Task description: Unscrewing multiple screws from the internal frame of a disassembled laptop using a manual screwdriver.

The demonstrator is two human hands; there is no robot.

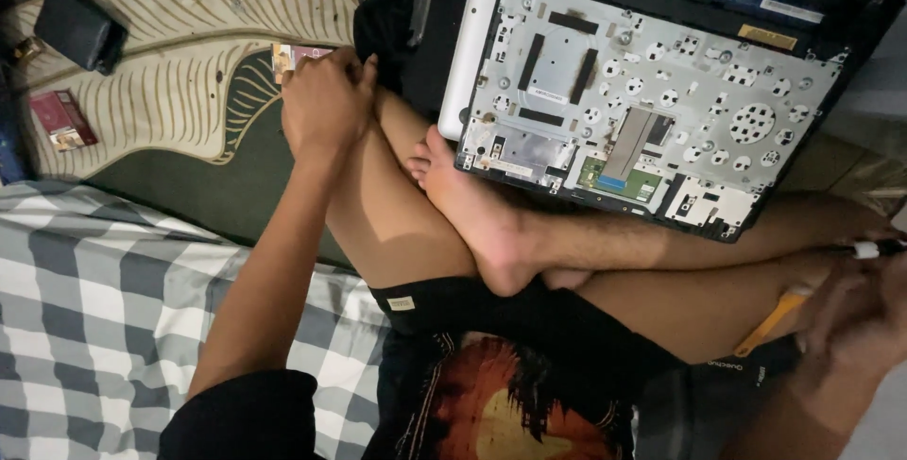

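An opened laptop base (652, 92) with its metal inner frame and a green circuit board showing rests on my crossed legs at the upper right. My left hand (326, 101) reaches out to the left of my knee, fingers closed over a small flat packet (293, 56) on the patterned mat. At the right edge, blurred, my right hand (860, 314) grips a dark screwdriver (874, 248) with a white band. Just beside that hand, a thin orange pry tool (775, 320) lies against my thigh.
A grey and white checked cloth (104, 299) covers the lower left. On the leaf-patterned mat (179, 73) lie a black box (77, 27) and a small red booklet (61, 118). My bare foot (472, 210) rests by the laptop's near corner.
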